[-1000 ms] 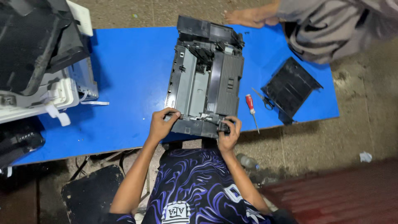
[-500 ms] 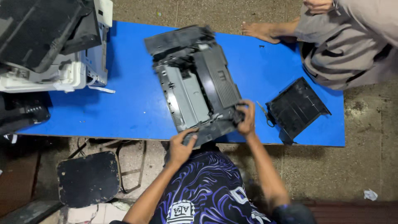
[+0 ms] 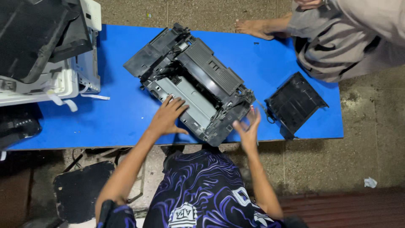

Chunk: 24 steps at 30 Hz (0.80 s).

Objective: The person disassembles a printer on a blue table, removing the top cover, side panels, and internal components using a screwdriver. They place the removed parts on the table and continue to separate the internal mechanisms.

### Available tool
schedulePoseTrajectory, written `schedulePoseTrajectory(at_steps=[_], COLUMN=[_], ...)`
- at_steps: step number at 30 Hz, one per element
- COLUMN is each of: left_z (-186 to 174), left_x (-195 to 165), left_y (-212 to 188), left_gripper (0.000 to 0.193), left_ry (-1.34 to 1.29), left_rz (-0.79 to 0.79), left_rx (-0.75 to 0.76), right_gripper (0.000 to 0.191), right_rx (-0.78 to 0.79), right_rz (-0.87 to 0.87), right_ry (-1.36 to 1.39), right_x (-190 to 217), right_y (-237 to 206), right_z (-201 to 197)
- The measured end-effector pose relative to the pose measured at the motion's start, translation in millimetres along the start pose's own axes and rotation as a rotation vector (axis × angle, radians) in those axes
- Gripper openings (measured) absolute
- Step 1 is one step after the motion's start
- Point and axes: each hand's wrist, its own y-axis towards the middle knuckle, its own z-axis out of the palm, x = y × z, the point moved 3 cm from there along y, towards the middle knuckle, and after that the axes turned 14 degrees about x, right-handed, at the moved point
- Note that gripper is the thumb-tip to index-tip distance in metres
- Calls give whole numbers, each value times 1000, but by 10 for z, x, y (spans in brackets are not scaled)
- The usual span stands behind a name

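A stripped black and grey printer chassis [image 3: 195, 80] lies tilted diagonally on the blue table [image 3: 118, 118]. My left hand [image 3: 168, 115] rests with fingers spread on the chassis's grey metal plate near its front edge. My right hand [image 3: 248, 128] hovers with fingers apart at the chassis's near right corner, holding nothing. Whether it touches the corner I cannot tell.
A black plastic panel [image 3: 294, 103] lies on the table's right end. A white and black printer [image 3: 46, 50] stands at the left. Another person [image 3: 337, 38] crouches at the far right, a hand [image 3: 253, 28] on the table. A black panel [image 3: 82, 192] lies on the floor below.
The chassis has turned further anticlockwise on the table. My right hand has let go of its corner and opened. My left hand moved up from the front edge onto the metal plate.
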Motion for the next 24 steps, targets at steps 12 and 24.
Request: schedulePoseTrajectory(at_steps=[12,24], left_z=[50,444], left_x=[250,-448], left_y=[56,75], left_gripper=[87,64], left_ry=[257,167], left_rz=[210,-45], left_rx=[-98,-128], right_gripper=[133,123], right_rx=[-146,248], right_rz=[54,5], right_ry=[-68,-379], right_x=[32,420], right_y=[-336,416], right_z=[776,-177])
